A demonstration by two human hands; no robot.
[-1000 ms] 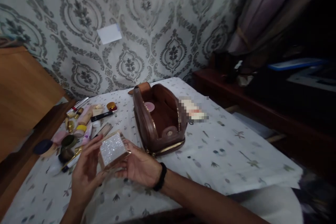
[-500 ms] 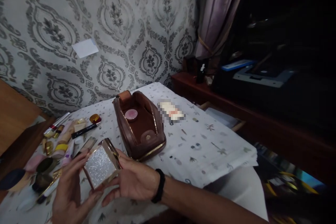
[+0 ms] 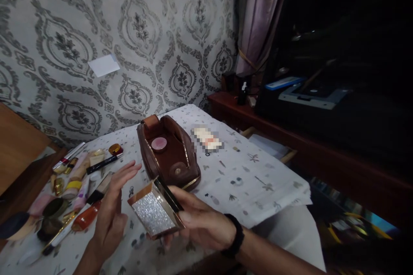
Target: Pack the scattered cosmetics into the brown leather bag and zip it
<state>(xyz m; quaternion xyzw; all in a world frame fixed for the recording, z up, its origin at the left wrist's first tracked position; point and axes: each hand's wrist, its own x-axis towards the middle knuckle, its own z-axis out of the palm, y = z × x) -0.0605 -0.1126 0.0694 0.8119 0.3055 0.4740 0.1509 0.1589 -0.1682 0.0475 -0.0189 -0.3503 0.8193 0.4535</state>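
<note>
My left hand (image 3: pixel 109 219) has come off the box (image 3: pixel 155 212), fingers loosely extended, nothing held | only my right hand (image 3: pixel 206 223) carries it, fingers clasping its near edge | unzipped bag (image 3: pixel 169 159) just beyond my right fingers

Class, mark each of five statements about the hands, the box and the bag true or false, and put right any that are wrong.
1. The right hand holds the glittery box. True.
2. Both hands clasp that box. False: the left hand is open, with a gap between it and the box.
3. A round pink disc shows inside the brown bag. True.
4. The bag's main opening is fully zipped shut. False: it gapes wide, so the lining shows.
5. A dark band circles the right wrist. True.
</note>
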